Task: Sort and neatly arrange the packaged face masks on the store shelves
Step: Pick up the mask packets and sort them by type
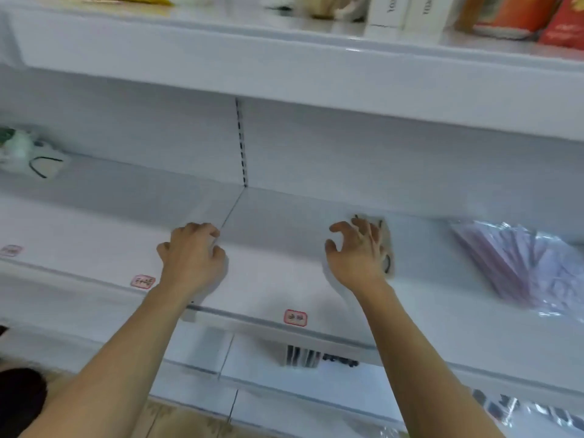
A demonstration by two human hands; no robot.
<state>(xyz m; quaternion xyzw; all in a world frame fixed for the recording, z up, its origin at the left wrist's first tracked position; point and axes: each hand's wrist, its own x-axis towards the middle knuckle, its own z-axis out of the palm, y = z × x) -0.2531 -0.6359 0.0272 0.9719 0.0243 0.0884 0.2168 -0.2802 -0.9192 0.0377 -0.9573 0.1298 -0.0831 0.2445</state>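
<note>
The mask pack (386, 245) lies flat on the white shelf (284, 222), a pale, blurred packet with dark ear loops, mostly hidden behind your right hand (357, 251). That hand is spread, fingers slightly bent, over the pack; contact is unclear. Your left hand (192, 257) rests on the smooth shelf, fingers curled, holding nothing. Glossy purple packs (521, 263) fan out well right.

Bare shelf (278, 216) between both hands
</note>
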